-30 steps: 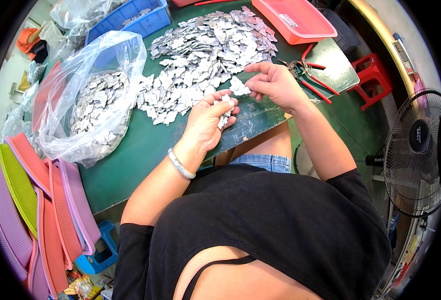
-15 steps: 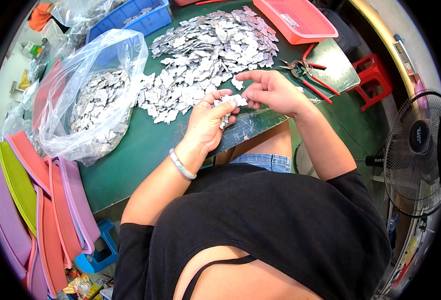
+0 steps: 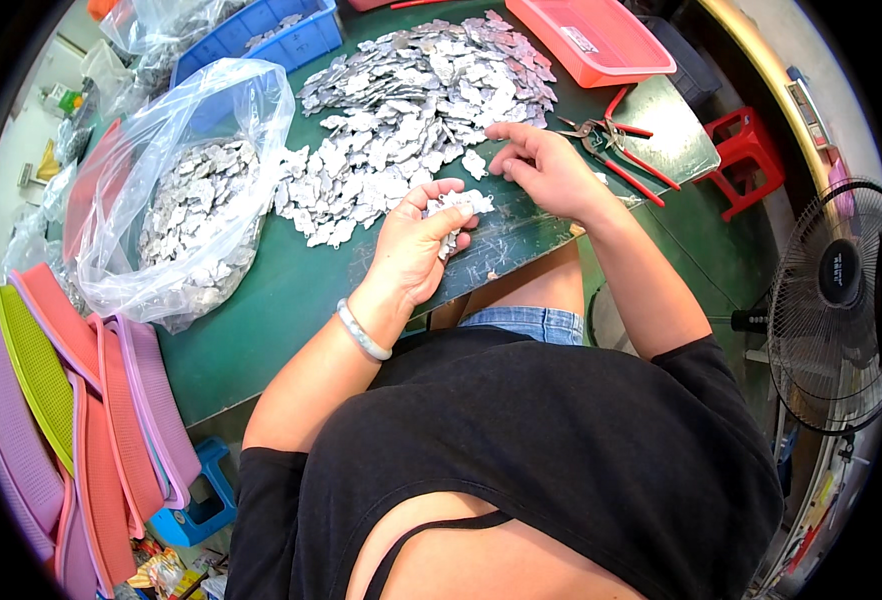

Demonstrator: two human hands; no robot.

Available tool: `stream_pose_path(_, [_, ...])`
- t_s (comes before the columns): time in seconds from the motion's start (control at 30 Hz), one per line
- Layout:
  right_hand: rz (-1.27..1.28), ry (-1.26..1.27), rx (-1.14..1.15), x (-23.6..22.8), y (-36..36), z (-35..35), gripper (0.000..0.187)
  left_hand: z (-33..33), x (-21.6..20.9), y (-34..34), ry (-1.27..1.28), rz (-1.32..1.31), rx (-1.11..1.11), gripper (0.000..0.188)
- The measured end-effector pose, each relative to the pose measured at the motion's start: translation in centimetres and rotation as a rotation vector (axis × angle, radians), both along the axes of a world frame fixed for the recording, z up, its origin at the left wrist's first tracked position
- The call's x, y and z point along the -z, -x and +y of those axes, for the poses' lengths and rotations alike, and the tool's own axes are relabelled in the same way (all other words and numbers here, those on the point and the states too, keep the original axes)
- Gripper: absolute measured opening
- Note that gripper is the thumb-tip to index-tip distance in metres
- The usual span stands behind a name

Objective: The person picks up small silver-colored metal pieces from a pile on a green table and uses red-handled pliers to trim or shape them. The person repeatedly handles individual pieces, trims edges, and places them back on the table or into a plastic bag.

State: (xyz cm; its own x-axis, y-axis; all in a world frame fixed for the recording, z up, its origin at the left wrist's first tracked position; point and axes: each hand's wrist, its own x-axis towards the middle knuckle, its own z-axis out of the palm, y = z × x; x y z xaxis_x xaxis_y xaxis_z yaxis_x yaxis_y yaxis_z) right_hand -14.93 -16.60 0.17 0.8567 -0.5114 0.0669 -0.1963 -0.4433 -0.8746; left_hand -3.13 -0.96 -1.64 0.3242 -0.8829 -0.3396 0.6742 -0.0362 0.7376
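Note:
My left hand (image 3: 407, 243) is closed around a small bunch of flat silver-grey metal pieces (image 3: 473, 203), its thumb pressed on top of them. Over the table's near edge, my right hand (image 3: 551, 176) has its index finger stretched out and its thumb apart from it; I see nothing between them. One loose metal piece (image 3: 474, 165) lies beside the right fingertips. Beyond both hands spreads a large heap of similar metal pieces (image 3: 426, 95) on the green table (image 3: 231, 355).
Left of the heap stands a clear plastic bag (image 3: 111, 255) of metal pieces, with a blue bin (image 3: 306, 45) behind it. Red-handled cutting pliers (image 3: 633, 168) lie right of my right hand. A pink tray (image 3: 611, 55) is at the far right; stacked baskets (image 3: 36, 400) are at left.
My right hand has drawn away from the bunch in my left hand, up and to the right, and its fingers have spread. The left hand keeps its hold.

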Motion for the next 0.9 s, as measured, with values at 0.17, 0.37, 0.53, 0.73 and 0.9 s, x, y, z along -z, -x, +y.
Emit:
stream_pose_path(0.17, [-0.01,0.205,0.016,0.5,-0.5,0.3,0.043,0.0,0.0,0.1,0.002,-0.001,0.005,0.031])
stream_pose_path(0.37, [-0.121,0.775,0.022,1.7,-2.3,0.8,0.045,0.1,-0.1,0.1,-0.009,-0.011,0.008,0.04])
stream_pose_path(0.53, [-0.041,0.332,0.078,0.7,-2.2,0.0,0.044,0.0,-0.2,0.1,-0.006,-0.017,0.002,0.048])
stream_pose_path(0.73, [-0.04,-0.459,-0.06,-1.8,-1.2,0.6,0.039,-0.1,0.3,-0.2,0.048,0.036,0.021,0.052])
stream_pose_path(0.9, [-0.049,-0.497,-0.11,-2.2,-1.1,1.1,0.038,0.0,0.3,-0.2,0.048,0.073,0.007,0.044])
